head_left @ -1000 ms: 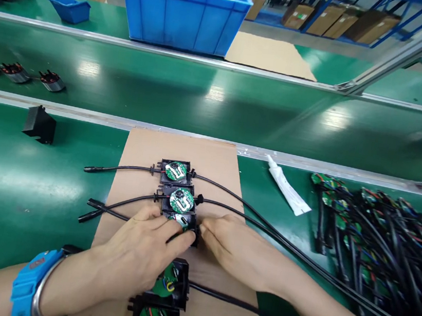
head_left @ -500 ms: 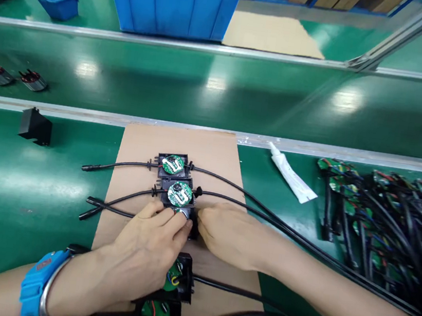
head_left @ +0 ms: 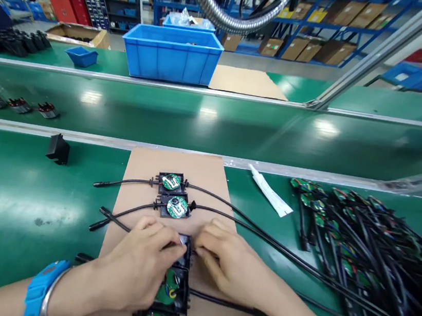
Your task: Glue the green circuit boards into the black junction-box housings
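Observation:
My left hand [head_left: 143, 260] is closed, thumb and fingers pinching at a black plastic housing [head_left: 183, 259] on the cardboard sheet [head_left: 213, 171]. It covers most of that housing's left side. Just right of the housing, my right hand [head_left: 223, 255] has its fingers curled together; what they hold, if anything, is hidden. Beyond the hands lie two small black housings, each with a round green circuit board [head_left: 177, 207] and a black cable out of either side. Nearer to me, partly under my left wrist, are two more housings with green boards [head_left: 168, 288] and coloured wires.
On the right lies a heap of cabled circuit boards [head_left: 358, 250], with a white tube [head_left: 271, 192] beside it. A black box-shaped part [head_left: 58, 149] stands at left. Behind are a metal rail [head_left: 93, 137], several motor-like parts [head_left: 19, 105] and a blue bin [head_left: 172, 57].
My view has tilted up. The housing at my hands has shifted towards me, away from the two far ones and up against the nearer ones. My right hand has moved slightly away from it.

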A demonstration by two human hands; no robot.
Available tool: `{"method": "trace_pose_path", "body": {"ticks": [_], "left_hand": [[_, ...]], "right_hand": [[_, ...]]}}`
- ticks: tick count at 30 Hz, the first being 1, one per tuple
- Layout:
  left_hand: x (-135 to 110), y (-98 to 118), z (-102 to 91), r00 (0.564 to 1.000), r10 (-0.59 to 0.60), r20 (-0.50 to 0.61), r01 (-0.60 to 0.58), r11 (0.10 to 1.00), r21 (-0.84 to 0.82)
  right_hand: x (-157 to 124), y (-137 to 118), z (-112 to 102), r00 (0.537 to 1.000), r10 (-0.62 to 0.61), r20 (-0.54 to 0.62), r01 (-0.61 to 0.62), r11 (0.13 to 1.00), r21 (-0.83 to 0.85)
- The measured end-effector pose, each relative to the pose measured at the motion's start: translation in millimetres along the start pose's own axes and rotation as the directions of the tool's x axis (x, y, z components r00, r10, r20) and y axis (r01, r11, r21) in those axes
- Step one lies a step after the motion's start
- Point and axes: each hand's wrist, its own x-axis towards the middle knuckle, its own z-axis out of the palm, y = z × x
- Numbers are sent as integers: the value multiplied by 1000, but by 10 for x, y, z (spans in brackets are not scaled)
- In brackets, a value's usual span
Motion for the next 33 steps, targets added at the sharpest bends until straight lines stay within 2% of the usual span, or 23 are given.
{"method": "trace_pose_path", "body": {"ticks": [2,3,5,7,11,14,17,21,24,29,33], "left_hand": [[-17,-142,-51,982,-88,-165,89,996,-7],[-14,-236,-66,966,-146,-211,154,988,19],[5,-430,-76,951,-228,-208,250,964,87],[20,-573,-80,956,-240,-170,259,960,103],[8,-600,-179,953,-267,-141,261,964,-58],[7,-519,-282,947,-306,-99,296,950,-105],[37,-488,-291,954,-291,-65,290,957,-30],[85,-511,-196,958,-287,23,283,953,108],[116,-521,-147,957,-285,48,273,946,172],[157,-522,-139,958,-284,36,272,941,200],[166,-536,-133,955,-293,42,279,939,203]], "right_hand": [[95,77,-63,996,18,-90,-20,1000,-15],[153,133,-71,989,39,-144,-44,998,-34],[258,251,-46,976,86,-202,-98,994,-52],[304,320,-2,969,118,-217,-126,992,-22],[199,186,-68,962,114,-250,-101,993,64],[130,-35,-240,981,86,-175,-89,996,-10],[190,-158,-349,994,85,-75,-94,988,-122],[362,-134,-336,998,68,-3,-66,967,-245],[468,-105,-308,995,77,60,-54,948,-314],[569,-163,-325,977,127,169,-69,947,-313],[634,-190,-337,964,119,236,-53,961,-270]]}}
